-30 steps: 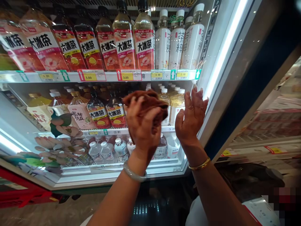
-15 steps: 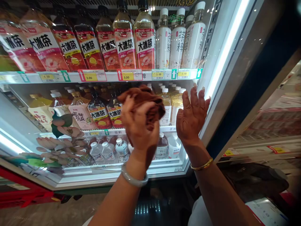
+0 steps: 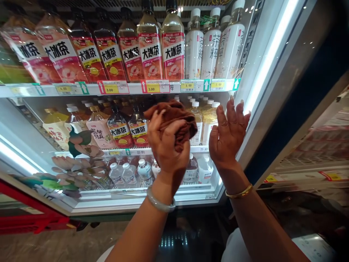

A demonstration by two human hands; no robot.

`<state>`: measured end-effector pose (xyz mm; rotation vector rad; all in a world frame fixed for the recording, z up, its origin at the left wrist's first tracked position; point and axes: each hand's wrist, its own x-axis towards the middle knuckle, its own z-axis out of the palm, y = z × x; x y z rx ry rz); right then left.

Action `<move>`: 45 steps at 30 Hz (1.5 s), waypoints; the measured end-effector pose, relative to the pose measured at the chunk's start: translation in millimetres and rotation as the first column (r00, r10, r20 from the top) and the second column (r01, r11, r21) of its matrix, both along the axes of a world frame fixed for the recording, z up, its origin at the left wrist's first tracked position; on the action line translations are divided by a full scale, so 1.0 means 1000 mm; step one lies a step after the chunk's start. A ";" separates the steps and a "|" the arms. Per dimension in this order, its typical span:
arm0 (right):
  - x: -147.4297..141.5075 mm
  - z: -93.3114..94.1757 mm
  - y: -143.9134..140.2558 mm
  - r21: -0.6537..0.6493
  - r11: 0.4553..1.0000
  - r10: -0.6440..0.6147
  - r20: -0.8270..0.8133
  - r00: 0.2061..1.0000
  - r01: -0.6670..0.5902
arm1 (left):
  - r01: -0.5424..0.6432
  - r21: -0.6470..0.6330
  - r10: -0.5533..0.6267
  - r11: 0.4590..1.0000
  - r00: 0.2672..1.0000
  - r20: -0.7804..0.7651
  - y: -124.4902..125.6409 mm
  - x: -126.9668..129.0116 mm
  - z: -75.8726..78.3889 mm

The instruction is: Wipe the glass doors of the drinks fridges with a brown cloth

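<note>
**Slips, smears and knocks were the likeliest trouble**

The left hand (image 3: pixel 170 143), at the centre of the frame, was closed around a bunched reddish-brown fabric cloth (image 3: pixel 174 116). Its loose folds bulged past the fingers, so a slackened grip could have let it slip. Right of centre, the right hand (image 3: pixel 229 136) was empty, fingers extended, palm turned towards what looked like a clear glass pane (image 3: pixel 114 198); contact could not be told. Bare skin pressed there could have left prints. The rigid pale-grey bangle (image 3: pixel 160 203) and thin gold-coloured bracelet (image 3: pixel 239 192) might have scratched the pane. Lower left, rubbing could have lifted the pink-and-green floral decal (image 3: pixel 85 150). Behind, upper centre, a hard knock might have jarred the tall red-labelled plastic bottles (image 3: pixel 173 51).
</note>
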<state>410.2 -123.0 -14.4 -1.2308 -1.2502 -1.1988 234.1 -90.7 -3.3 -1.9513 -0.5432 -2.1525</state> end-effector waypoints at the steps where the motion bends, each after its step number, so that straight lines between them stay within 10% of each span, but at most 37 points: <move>1: 0.000 0.001 0.000 -0.005 1.000 -0.001 -0.003 1.000 0.001 | 0.026 0.008 -0.026 1.000 0.998 -0.059 -0.004 0.006 -0.004; 6: -0.014 0.011 -0.002 0.000 1.000 0.028 -0.011 1.000 -0.028 | 0.100 0.138 -0.060 0.985 0.961 -0.269 -0.003 0.015 -0.009; 14: -0.055 0.014 0.007 -0.115 0.993 -0.024 -0.120 0.992 0.010 | -0.077 0.045 0.077 0.996 0.997 0.002 0.017 -0.033 0.015; 21: -0.083 0.020 0.016 -0.128 0.991 -0.056 -0.176 0.983 0.033 | 0.091 0.026 -0.086 0.996 0.984 -0.158 0.004 -0.020 0.001; 30: -0.100 0.015 0.034 0.007 1.000 -0.005 -0.173 0.985 0.007 | -0.160 -0.013 0.161 0.987 0.985 0.055 0.032 -0.092 0.012; 38: -0.115 0.009 0.047 0.073 0.994 0.092 -0.130 0.987 -0.083 | -0.015 0.116 0.046 0.993 0.962 -0.269 0.027 -0.083 0.000; 45: -0.132 0.009 0.039 0.003 0.994 0.111 -0.109 0.988 -0.111 | -0.127 -0.044 0.127 0.991 0.992 -0.010 0.039 -0.117 0.006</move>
